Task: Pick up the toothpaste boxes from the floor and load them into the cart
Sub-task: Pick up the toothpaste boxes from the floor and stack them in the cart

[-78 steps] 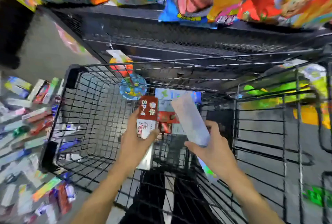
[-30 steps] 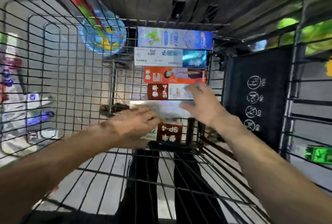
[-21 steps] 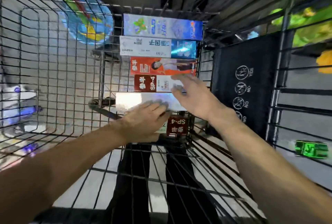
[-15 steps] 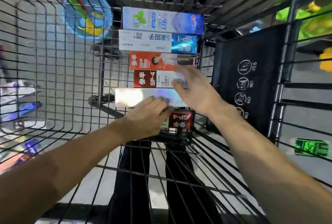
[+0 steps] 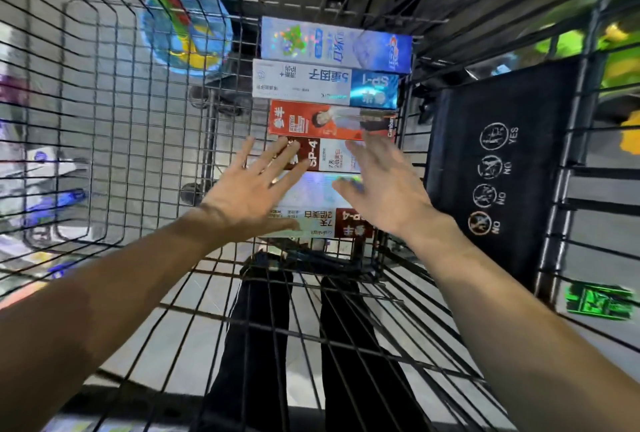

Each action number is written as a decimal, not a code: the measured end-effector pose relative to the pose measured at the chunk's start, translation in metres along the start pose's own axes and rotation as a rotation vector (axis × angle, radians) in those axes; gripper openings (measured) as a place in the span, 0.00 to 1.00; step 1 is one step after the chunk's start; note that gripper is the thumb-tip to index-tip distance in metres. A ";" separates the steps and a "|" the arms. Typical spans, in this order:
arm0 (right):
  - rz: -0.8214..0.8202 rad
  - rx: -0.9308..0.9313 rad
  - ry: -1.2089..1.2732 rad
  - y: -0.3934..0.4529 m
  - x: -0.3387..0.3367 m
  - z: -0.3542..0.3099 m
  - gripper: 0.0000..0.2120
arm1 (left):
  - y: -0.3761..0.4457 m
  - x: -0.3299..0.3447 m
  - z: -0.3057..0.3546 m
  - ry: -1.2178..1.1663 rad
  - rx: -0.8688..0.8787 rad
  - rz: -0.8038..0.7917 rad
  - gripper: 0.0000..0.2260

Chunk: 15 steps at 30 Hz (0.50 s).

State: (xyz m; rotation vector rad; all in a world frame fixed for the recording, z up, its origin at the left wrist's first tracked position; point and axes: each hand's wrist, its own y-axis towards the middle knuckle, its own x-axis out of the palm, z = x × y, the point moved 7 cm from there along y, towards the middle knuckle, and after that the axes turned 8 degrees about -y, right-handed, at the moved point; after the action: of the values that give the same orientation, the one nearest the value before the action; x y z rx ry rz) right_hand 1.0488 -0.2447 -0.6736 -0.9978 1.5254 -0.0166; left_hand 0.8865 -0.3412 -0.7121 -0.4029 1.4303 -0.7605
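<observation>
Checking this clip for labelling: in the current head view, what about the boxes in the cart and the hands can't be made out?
- Silver box: its print, washed out by glare and covered by both hands.
- Dark red SP-4 box: its left end, behind the left hand.
- Right hand: blurred, so contact with the boxes is unclear.
- Floor items beyond the cart: blurred behind the wire.

Both your bare forearms reach in from the lower corners of the frame and converge toward its centre. Your left hand (image 5: 254,189) lies palm down with fingers straight and spread wide, thumb pointing toward the right. Your right hand (image 5: 384,189) sits just beside it, slightly right of centre, fingers extended and loosely fanned, somewhat blurred. Neither hand grips anything. Your dark-trousered legs show at lower centre.
</observation>
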 end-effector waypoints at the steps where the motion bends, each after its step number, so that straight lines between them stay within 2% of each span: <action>1: -0.057 0.005 -0.061 0.000 0.005 -0.001 0.37 | 0.000 0.001 -0.001 -0.008 0.000 0.010 0.43; 5: -0.204 0.013 -0.189 -0.001 0.023 -0.004 0.48 | 0.001 0.004 0.000 -0.038 -0.014 0.034 0.43; 9: -0.198 0.004 -0.244 -0.001 0.038 -0.006 0.55 | 0.005 0.001 0.002 -0.076 -0.041 0.082 0.46; 15: -0.136 0.037 -0.135 -0.014 0.058 -0.008 0.51 | 0.010 -0.001 0.006 -0.076 -0.071 0.092 0.48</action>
State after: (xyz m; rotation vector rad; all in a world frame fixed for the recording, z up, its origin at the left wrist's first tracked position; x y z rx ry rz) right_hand 1.0577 -0.2908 -0.7105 -1.0513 1.3284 -0.0719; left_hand 0.8947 -0.3345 -0.7172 -0.4139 1.3979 -0.6153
